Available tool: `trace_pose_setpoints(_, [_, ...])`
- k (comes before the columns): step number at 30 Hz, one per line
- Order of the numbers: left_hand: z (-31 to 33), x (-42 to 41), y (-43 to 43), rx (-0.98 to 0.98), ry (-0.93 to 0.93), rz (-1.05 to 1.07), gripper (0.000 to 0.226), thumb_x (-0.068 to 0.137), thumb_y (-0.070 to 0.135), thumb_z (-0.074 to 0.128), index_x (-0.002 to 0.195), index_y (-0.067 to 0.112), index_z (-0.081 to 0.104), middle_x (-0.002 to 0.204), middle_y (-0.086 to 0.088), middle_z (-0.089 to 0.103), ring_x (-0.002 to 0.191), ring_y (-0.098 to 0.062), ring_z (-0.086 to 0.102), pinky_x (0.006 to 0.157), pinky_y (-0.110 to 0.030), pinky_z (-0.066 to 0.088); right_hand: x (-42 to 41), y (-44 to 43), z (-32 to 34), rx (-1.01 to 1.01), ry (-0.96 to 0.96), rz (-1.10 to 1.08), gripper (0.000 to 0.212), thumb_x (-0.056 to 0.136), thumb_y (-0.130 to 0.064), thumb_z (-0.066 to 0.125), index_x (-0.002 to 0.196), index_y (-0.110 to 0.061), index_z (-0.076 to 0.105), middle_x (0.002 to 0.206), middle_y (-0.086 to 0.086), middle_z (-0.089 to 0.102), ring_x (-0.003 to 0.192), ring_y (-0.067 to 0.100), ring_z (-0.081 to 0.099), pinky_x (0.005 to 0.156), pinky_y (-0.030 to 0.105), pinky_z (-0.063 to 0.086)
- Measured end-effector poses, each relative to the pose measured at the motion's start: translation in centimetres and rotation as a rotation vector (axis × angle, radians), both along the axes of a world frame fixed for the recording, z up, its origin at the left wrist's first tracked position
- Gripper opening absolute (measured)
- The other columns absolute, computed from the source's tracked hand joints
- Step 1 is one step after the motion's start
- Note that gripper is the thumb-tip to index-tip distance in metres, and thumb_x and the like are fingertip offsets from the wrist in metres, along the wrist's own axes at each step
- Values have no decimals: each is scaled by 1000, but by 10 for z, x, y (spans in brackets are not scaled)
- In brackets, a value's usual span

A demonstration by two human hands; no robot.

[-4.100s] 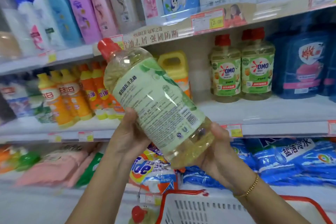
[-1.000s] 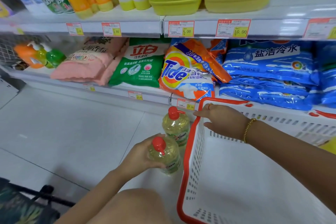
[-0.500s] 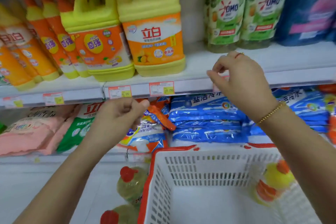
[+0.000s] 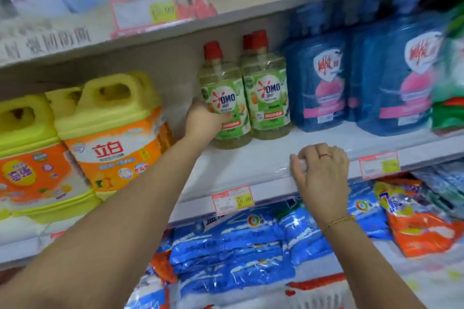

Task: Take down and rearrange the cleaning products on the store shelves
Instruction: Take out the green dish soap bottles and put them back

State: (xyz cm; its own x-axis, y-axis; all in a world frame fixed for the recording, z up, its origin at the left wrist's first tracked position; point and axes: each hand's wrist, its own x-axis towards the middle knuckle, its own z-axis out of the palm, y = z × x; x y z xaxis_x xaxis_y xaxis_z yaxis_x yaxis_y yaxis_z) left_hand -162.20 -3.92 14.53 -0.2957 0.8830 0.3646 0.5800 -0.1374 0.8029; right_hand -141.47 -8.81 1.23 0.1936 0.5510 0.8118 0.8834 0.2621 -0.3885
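Two clear OMO bottles with red caps and green labels stand side by side on the white middle shelf (image 4: pixel 263 158). My left hand (image 4: pixel 203 121) grips the left OMO bottle (image 4: pixel 223 87) around its lower body. The right OMO bottle (image 4: pixel 268 90) stands untouched, with another red cap showing behind it. My right hand (image 4: pixel 321 170) rests on the front lip of the same shelf, fingers curled over the edge and holding no product.
Yellow and orange detergent jugs (image 4: pixel 110 133) stand left of the bottles. Blue refill pouches (image 4: pixel 319 77) fill the shelf to the right. Blue bags (image 4: pixel 231 251) and an orange bag (image 4: pixel 414 218) lie on the shelf below. A red-rimmed white basket (image 4: pixel 319 291) is at the bottom edge.
My left hand rose from below the shelf and closed on the left OMO bottle. My right hand settled onto the shelf edge. The view tilted upward, so the basket mostly left the frame.
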Motion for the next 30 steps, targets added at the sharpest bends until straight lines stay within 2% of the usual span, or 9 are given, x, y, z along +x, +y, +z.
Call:
trace_pose_setpoints(3, [13,-3,33,-16,-204,-15,72,56,32,91,117,11,60,111,-2,70,95,-20,68,80,-32,55,1,3,-7,19,-25,15,35,92,-39,39,80,-13,59,78,6,55,81,28,48,93,40,35])
trace_pose_setpoints(8, [14,-3,32,-66,-302,-121,63,65,22,87,121,13,59,109,-3,71,90,-19,69,59,-25,52,1,4,-7,11,-8,35,37,91,-41,38,80,-13,59,79,5,56,82,27,50,98,40,33])
trace_pose_setpoints(13, [15,-4,-2,-39,-396,-142,79,56,10,90,124,15,48,112,-1,68,97,-24,67,84,-46,56,4,-1,-2,-32,83,138,40,86,-51,43,78,-17,63,80,0,58,85,22,50,103,37,27])
trace_pose_setpoints(16, [12,1,-38,6,-348,-157,64,62,11,87,116,15,54,97,6,69,84,-10,67,65,-25,55,8,-8,6,-124,166,273,41,83,-55,42,83,-21,65,88,-4,60,93,20,51,108,35,19])
trace_pose_setpoints(18, [11,2,-67,1,-329,-167,50,65,10,86,106,20,59,91,9,69,81,-6,67,54,-14,48,8,-18,16,-180,234,373,34,83,-50,53,98,-21,63,101,-1,58,104,19,48,111,31,14])
trace_pose_setpoints(21, [11,-4,-108,48,-338,-223,62,56,1,87,107,22,58,97,6,71,88,-10,69,62,-17,51,-1,-37,37,-206,301,515,45,79,-27,72,120,-18,53,122,3,48,118,19,38,99,23,27])
trace_pose_setpoints(25, [12,-1,-153,129,-109,-286,85,45,-4,91,113,30,52,108,8,66,98,-2,63,78,-16,51,-31,-68,65,-255,266,751,74,75,-29,76,137,-25,36,134,-9,39,123,6,38,100,19,32])
trace_pose_setpoints(28, [13,3,-187,230,80,-269,84,45,12,95,112,39,51,111,14,63,99,5,59,79,-11,48,-50,-91,78,-145,309,827,70,73,-31,79,132,-24,41,126,-10,46,115,2,43,93,7,34])
trace_pose_setpoints(30, [16,-1,-211,303,152,-258,83,49,19,95,115,45,51,113,19,62,104,3,58,83,-13,48,-55,-103,85,-30,325,830,65,71,-34,80,126,-25,47,121,-11,53,111,3,47,91,9,38])
